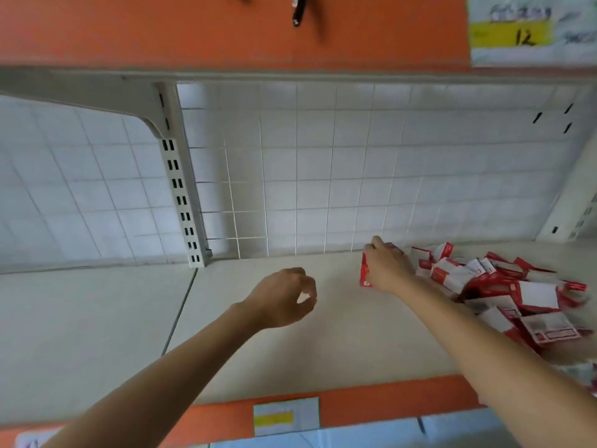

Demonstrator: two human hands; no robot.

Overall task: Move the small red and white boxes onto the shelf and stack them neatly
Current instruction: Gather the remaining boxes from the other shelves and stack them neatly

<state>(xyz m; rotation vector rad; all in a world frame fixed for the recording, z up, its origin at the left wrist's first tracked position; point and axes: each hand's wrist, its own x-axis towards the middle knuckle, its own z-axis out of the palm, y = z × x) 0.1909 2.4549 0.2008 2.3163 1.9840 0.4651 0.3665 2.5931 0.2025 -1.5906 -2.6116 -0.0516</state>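
Note:
A loose heap of small red and white boxes (504, 289) lies on the right part of the cream shelf (323, 344). My right hand (386, 268) is at the heap's left edge, near the back wall, closed around one red and white box (364, 274) that stands on its edge. My left hand (286, 297) hovers over the middle of the shelf, fingers loosely curled with nothing in them.
A white wire grid backs the shelf in front of a tiled wall (323, 176). A slotted upright post (181, 189) and bracket stand at the back left. The orange front strip (371, 405) carries a price label (286, 415). An upper orange shelf edge (226, 33) hangs above.

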